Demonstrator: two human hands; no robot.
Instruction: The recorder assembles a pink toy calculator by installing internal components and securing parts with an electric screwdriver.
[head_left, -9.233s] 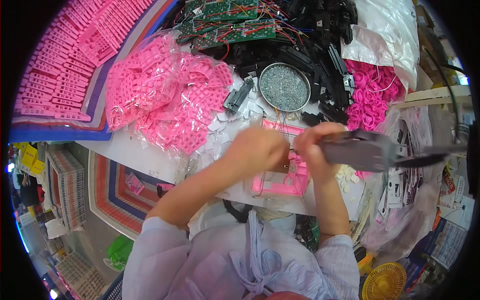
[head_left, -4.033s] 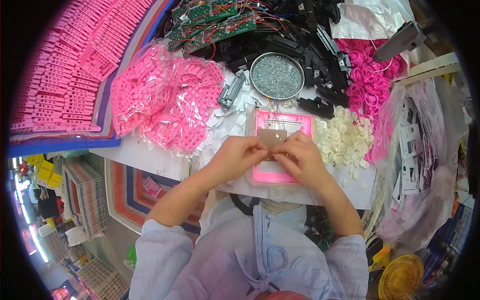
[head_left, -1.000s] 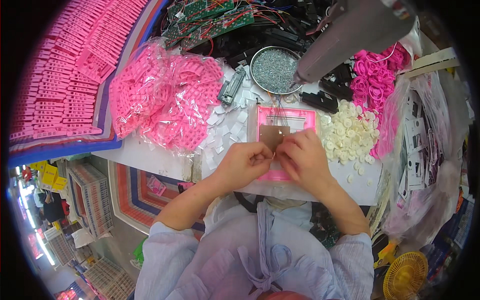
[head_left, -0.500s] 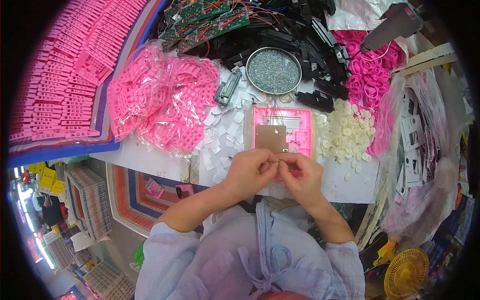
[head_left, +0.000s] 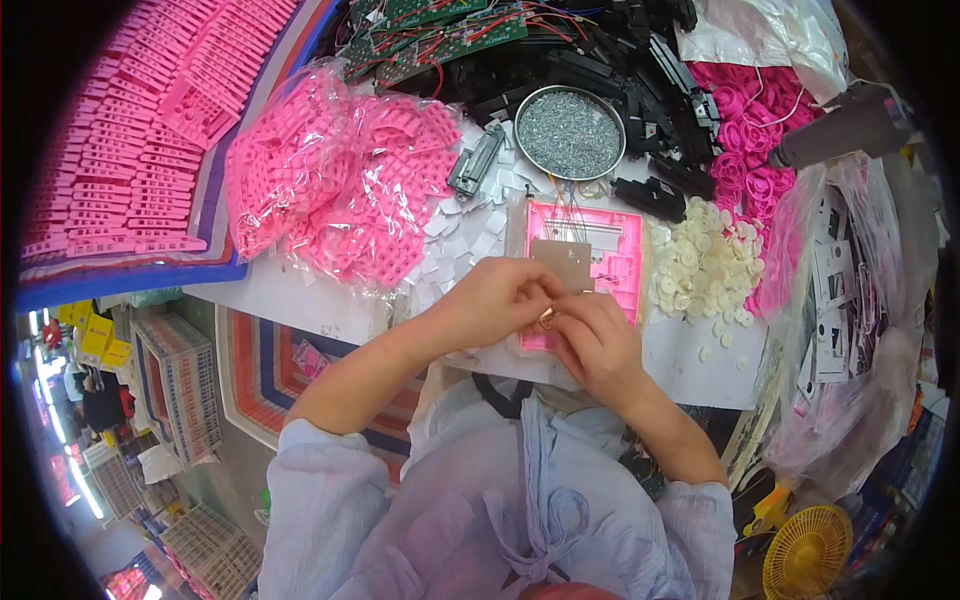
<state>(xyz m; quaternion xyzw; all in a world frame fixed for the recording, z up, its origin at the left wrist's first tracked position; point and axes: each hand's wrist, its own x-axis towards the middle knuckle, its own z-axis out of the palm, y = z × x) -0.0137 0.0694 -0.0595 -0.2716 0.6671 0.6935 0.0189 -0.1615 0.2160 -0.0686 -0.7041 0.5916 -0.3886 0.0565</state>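
From the head cam: the pink case [head_left: 622, 265] sits open side up on the white tabletop [head_left: 690, 362], right in front of the person, just below the round metal dish [head_left: 571, 133] of small metal bits. Its long axis runs pretty much straight away from the body, short edges facing toward and away from the person. A flat brown board [head_left: 562, 260] lies over the left-middle part of it, and thin wires [head_left: 570, 222] cross the case's far edge.

Both hands are over the near end. Left hand [head_left: 505, 300] comes in from the lower left, elbow bent, fingers curled with the tips aimed right. Right hand [head_left: 603, 345] angles up from the lower right, fingers bent and pointing up-left, so the fingertips meet near the middle. Both grips are narrow, basically pinches. Some tiny shiny gold-ish bit [head_left: 547, 317] shows between them, but it's too small to tell what it is or which hand has it.
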